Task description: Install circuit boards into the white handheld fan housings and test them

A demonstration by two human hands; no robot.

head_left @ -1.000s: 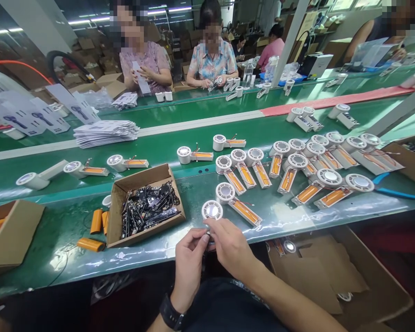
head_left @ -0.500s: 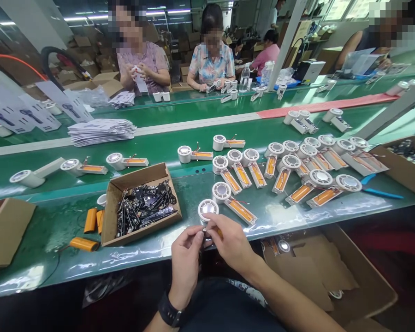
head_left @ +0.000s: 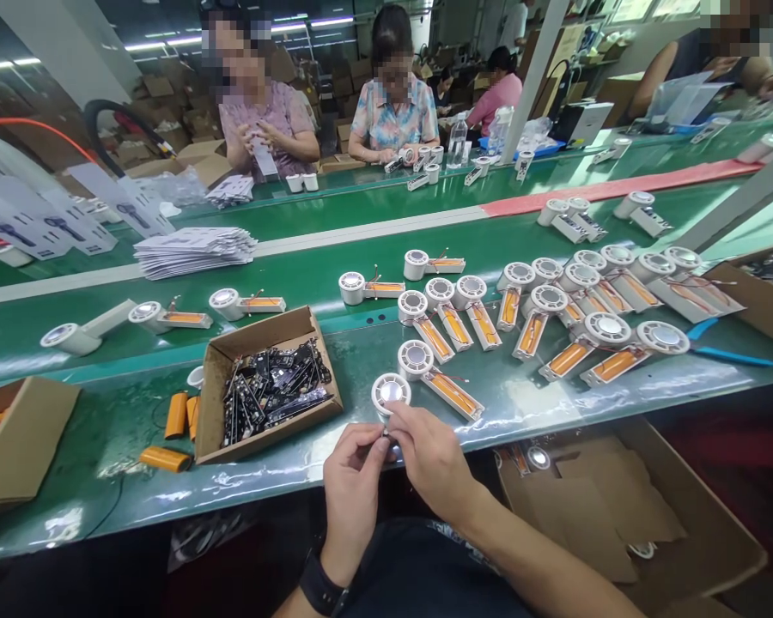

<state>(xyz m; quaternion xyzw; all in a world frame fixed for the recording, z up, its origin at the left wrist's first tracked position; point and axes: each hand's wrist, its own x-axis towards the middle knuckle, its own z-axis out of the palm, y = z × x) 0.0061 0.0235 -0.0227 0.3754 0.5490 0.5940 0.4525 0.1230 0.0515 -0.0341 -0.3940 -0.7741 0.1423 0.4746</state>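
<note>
We pinch a small metal part (head_left: 386, 438) between left hand (head_left: 354, 489) and right hand (head_left: 429, 459) — fingers closed on it, just below a round white housing (head_left: 391, 393) — and this close work seems to call for a steady grip.

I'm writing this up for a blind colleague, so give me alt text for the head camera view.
A person's left hand and right hand pinch a small part just below a round white unit at the edge of a green bench. Rows of similar units wired to orange cells lie beside a box of black circuit boards. Co-workers sit across the bench.
</note>
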